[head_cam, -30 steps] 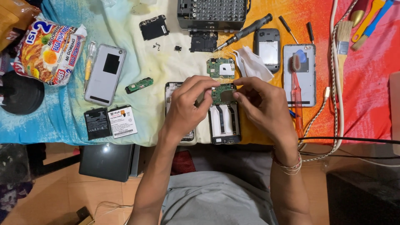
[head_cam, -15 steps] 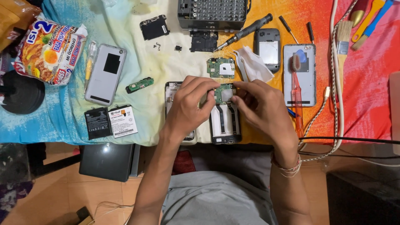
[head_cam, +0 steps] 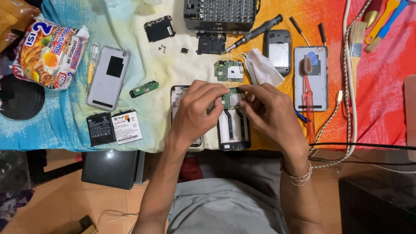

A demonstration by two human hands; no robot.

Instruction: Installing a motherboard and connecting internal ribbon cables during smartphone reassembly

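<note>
Hands meet over the opened phone (head_cam: 233, 130): our left hand (head_cam: 197, 112) and right hand (head_cam: 271, 110) both pinch the small green circuit board (head_cam: 231, 99) above its top end. Seating seems underway; next needs careful alignment. Beyond it lies another board (head_cam: 229, 70).

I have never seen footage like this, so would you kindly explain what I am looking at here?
No machine appears: a person works with bare hands, filmed by a camera worn on the head that looks down. The left hand and right hand together pinch a small green circuit board above an opened phone body. These lie on a colourful cloth over the table. Around them are a second circuit board, a grey phone back cover, two batteries, a screwdriver, a bit case, brushes and a noodle packet.
</note>
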